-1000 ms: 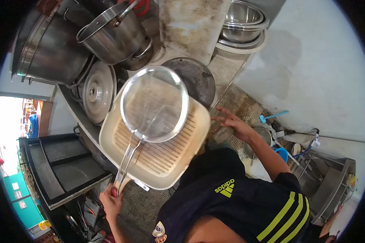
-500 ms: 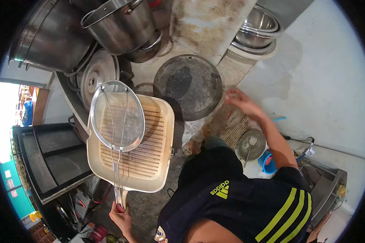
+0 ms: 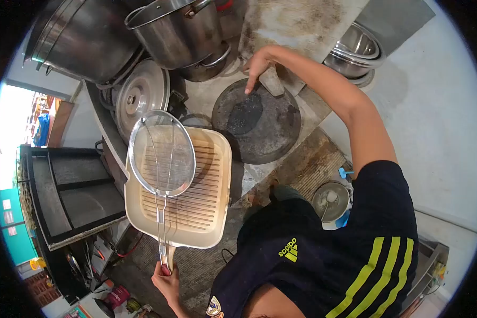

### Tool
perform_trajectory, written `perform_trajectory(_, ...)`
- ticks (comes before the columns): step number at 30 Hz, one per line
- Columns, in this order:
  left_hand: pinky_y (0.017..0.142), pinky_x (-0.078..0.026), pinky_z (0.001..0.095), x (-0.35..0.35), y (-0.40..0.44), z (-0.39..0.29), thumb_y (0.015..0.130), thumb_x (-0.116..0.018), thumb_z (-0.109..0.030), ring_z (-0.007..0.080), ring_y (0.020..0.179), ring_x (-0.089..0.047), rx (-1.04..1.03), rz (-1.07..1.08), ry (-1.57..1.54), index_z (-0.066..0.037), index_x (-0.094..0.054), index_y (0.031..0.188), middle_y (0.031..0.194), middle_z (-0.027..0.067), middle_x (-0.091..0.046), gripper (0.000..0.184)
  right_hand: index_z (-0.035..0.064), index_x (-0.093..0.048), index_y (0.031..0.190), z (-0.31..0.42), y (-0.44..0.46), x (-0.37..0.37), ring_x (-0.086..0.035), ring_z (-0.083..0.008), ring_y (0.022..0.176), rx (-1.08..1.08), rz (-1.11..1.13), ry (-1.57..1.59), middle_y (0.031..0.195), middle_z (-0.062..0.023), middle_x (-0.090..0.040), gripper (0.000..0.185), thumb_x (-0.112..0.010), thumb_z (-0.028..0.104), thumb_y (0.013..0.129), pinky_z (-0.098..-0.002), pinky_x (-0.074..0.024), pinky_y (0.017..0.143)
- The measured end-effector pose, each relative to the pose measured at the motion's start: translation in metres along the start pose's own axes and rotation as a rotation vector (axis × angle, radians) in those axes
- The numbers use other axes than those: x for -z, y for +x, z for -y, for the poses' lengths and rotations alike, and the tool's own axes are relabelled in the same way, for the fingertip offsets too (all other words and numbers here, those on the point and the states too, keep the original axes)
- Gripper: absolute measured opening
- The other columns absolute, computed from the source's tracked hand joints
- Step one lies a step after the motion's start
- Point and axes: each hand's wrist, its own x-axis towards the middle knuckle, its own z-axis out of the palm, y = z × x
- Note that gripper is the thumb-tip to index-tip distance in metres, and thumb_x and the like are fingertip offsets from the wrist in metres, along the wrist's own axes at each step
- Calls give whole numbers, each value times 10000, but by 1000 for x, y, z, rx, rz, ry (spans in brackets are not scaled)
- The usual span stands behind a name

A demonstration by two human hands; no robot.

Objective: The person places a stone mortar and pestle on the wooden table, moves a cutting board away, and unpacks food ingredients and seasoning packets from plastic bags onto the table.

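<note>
My left hand [image 3: 167, 281] is closed around the handles of a cream square grill pan [image 3: 206, 212] and a round wire strainer [image 3: 163, 153]. The strainer's mesh lies over the ridged inside of the pan, towards its upper left. Further up and to the right, my right hand [image 3: 259, 64] reaches over the upper edge of a round dark griddle plate [image 3: 265, 127], one finger pointing down. A pale grey piece [image 3: 272, 82] shows beside its fingers and appears to be held; its nature is unclear.
Large steel pots [image 3: 177, 34] and a round lid [image 3: 143, 98] stand at the upper left. A stained board [image 3: 297, 26] is at the top, with stacked steel bowls [image 3: 355, 50] right of it. A pot with a ladle [image 3: 331, 201] is low on the right.
My right hand has moved up and left, from beside the griddle plate to over its top edge. The pan and strainer have moved off the plate, to the left and down.
</note>
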Motion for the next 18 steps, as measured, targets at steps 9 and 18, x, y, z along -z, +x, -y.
perform_trajectory(9, 479, -249, 282, -4, -5, 6, 761, -725, -70, 75, 561, -289, 26, 0, -23, 34, -501, 715, 555, 7, -356, 252, 95, -154, 1517, 8, 15, -32, -317, -339, 1380, 66, -97, -185, 1504, -193, -310, 1260, -882, 481, 564, -420, -317, 1107)
perform_trajectory(18, 484, -260, 264, 0, 1, 3, 750, -729, -59, 59, 576, -297, 26, 19, -6, 21, -469, 696, 564, -13, -337, 278, 101, -234, 1487, -2, -20, -72, -473, -342, 1264, 36, -190, -156, 1370, -189, -493, 1227, -901, 467, 524, -412, -418, 1017)
